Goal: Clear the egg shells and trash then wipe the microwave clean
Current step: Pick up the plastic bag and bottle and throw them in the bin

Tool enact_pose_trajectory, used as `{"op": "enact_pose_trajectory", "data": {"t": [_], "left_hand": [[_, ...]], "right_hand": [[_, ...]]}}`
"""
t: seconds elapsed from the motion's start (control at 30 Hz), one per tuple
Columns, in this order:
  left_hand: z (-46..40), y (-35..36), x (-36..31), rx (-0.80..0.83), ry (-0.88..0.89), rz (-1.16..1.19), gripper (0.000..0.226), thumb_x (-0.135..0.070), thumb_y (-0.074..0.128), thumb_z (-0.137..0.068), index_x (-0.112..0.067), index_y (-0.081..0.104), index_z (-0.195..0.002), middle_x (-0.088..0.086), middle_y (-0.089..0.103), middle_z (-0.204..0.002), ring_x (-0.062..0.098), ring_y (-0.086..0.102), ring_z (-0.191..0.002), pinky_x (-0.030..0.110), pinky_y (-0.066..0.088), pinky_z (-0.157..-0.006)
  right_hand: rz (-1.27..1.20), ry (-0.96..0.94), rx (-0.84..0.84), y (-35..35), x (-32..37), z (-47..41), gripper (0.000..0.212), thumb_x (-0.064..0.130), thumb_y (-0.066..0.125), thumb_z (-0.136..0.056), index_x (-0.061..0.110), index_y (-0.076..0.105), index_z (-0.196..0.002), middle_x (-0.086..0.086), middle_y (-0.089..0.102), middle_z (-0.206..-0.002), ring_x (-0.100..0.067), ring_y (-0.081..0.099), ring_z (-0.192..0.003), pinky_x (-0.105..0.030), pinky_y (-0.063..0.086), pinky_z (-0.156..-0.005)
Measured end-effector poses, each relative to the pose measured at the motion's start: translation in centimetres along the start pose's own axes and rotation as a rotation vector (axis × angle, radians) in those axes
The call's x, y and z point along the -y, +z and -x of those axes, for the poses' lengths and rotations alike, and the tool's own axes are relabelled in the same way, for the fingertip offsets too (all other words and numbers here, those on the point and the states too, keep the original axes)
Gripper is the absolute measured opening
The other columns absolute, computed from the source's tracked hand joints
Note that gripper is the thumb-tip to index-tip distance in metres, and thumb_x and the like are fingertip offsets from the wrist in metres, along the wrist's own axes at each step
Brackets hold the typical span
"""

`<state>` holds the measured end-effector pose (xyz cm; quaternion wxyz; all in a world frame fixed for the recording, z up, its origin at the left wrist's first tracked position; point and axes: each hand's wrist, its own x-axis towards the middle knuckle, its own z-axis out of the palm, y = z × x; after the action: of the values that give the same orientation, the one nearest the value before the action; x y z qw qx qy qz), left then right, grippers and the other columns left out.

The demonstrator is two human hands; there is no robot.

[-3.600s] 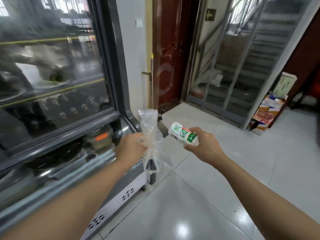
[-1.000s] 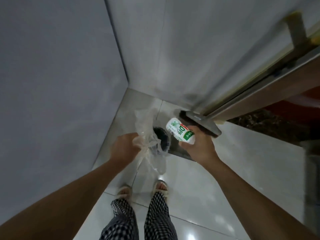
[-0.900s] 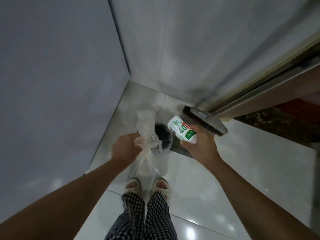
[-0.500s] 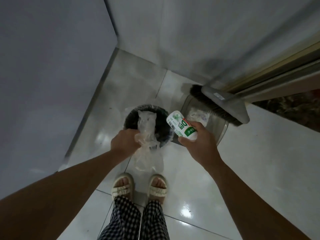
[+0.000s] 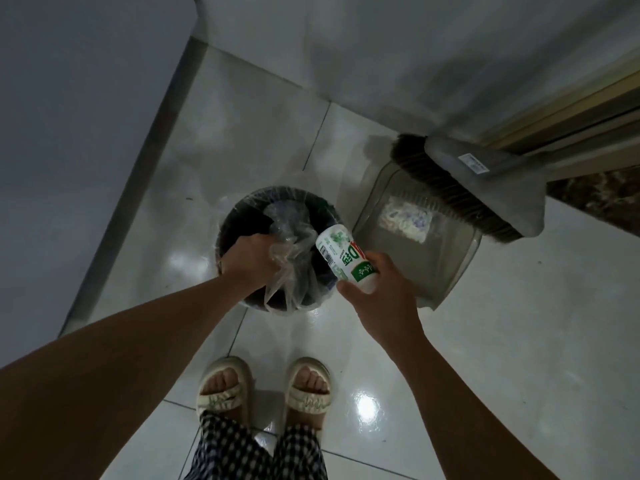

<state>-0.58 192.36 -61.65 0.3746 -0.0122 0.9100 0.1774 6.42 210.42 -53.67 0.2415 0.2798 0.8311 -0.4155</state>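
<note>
The left hand (image 5: 251, 259) is closed around the bunched neck of a clear bag (image 5: 289, 271), which hangs crumpled directly over the mouth of the bin (image 5: 232, 220). The right hand (image 5: 375, 296) grips the lower end of a small white bottle (image 5: 343, 259) with a green and red label; the bottle tilts up and to the left, its far end over the bin's right rim, just beside the bag.

The bin is round and dark, lined with a clear liner that folds over its rim, and holds dark contents that cannot be made out. It stands on a floor (image 5: 519, 341) of glossy pale tiles that mirror the ceiling lights. Just to the right of the bin sits a translucent grey dustpan (image 5: 446, 268) with a scrap of pale litter (image 5: 407, 221) in it, and a grey broom (image 5: 485, 188) rests its dark bristles on the pan's far edge.

The bin is in a corner: a plain wall (image 5: 69, 116) runs along the left, another closes the far side, and a door frame (image 5: 571, 112) crosses the upper right. Below the hands, two feet in pale sandals (image 5: 225, 386) stand together on the tiles, under checked trousers (image 5: 256, 452).
</note>
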Motion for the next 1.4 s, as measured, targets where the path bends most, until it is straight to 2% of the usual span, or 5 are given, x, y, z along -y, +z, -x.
{"op": "enact_pose_trajectory", "data": {"t": [0.3, 0.47, 0.9, 1.1, 1.4], "left_hand": [[2.1, -3.1, 2.1, -0.004, 0.071, 0.160, 0.071, -0.013, 0.078, -0.067, -0.013, 0.047, -0.130, 0.009, 0.055, -0.128, 0.025, 0.054, -0.116, 0.036, 0.046, -0.097], [4.7, -6.0, 4.3, -0.165, 0.058, 0.291, 0.064, -0.007, 0.077, -0.067, -0.015, 0.051, -0.125, 0.003, 0.059, -0.122, 0.018, 0.057, -0.110, 0.020, 0.040, -0.087], [5.2, -3.8, 7.3, -0.205, 0.112, 0.301, 0.057, -0.013, 0.078, -0.071, -0.017, 0.052, -0.122, -0.003, 0.060, -0.120, 0.013, 0.056, -0.109, 0.020, 0.040, -0.091], [6.8, -5.6, 6.2, -0.201, 0.097, 0.296, 0.055, -0.012, 0.078, -0.071, -0.019, 0.053, -0.120, -0.002, 0.062, -0.116, 0.018, 0.057, -0.106, 0.034, 0.048, -0.092], [15.1, -14.4, 0.9, -0.228, 0.092, 0.254, 0.053, -0.015, 0.076, -0.072, -0.020, 0.053, -0.120, -0.002, 0.061, -0.119, 0.019, 0.057, -0.108, 0.035, 0.050, -0.088]], "right_hand": [[0.011, -0.026, 0.051, 1.9, 2.8, -1.0, 0.050, 0.025, 0.073, -0.078, 0.016, 0.050, -0.121, -0.001, 0.063, -0.111, -0.016, 0.064, -0.090, -0.035, 0.057, -0.075], [0.144, -0.082, 0.077, 6.5, 3.9, -2.5, 0.064, 0.021, 0.076, -0.071, 0.019, 0.046, -0.127, -0.006, 0.060, -0.112, -0.023, 0.061, -0.096, -0.041, 0.056, -0.074], [0.446, -0.092, 0.046, 14.4, 1.7, -7.3, 0.070, 0.022, 0.076, -0.075, 0.012, 0.038, -0.133, -0.016, 0.043, -0.130, -0.033, 0.045, -0.119, -0.043, 0.045, -0.095], [0.398, -0.120, 0.039, 10.9, 3.4, -4.4, 0.092, 0.028, 0.081, -0.067, 0.013, 0.030, -0.142, -0.014, 0.037, -0.139, -0.032, 0.037, -0.126, -0.043, 0.037, -0.102], [0.359, -0.136, 0.047, -1.3, 10.9, 4.4, 0.079, 0.016, 0.075, -0.072, 0.014, 0.034, -0.140, -0.010, 0.038, -0.137, -0.026, 0.036, -0.128, -0.032, 0.037, -0.101]]}}
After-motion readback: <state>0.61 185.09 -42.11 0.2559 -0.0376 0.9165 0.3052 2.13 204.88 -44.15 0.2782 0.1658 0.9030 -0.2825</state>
